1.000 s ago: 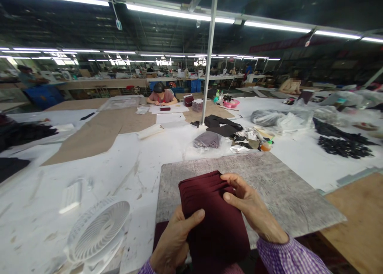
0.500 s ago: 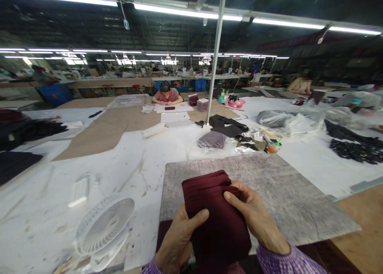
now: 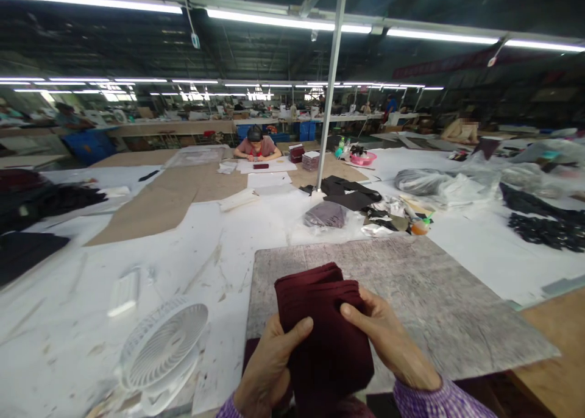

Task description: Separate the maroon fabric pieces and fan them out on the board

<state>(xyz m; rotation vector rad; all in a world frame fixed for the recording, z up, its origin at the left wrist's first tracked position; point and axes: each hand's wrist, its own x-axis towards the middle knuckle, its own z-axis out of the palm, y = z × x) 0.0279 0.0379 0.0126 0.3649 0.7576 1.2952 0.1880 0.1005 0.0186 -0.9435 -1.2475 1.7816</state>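
Observation:
A stack of dark maroon fabric pieces (image 3: 326, 339) is held up between my hands over the near edge of a grey mottled board (image 3: 439, 296). Its layers fan apart along the top. My left hand (image 3: 276, 357) grips the left side, thumb lying across the front. On the upper right side, my right hand (image 3: 386, 329) pinches the front layers with its thumb on top and the fingers behind, mostly hidden. The lower end of the stack is dark and partly out of view. More maroon material shows on the board behind my left wrist.
A white fan (image 3: 167, 345) stands left of the board on the white table (image 3: 219, 235). Beyond the board lie a plastic-wrapped grey bundle (image 3: 325, 214), dark scraps (image 3: 350, 192) and an orange bottle (image 3: 419, 226), near a white pole (image 3: 329, 89). A person (image 3: 256, 147) leans over the far side.
The front layers have slid left and up against those behind, and the fanned top edge has drawn closer together. Both hands keep hold of the stack, and the right shifts slightly.

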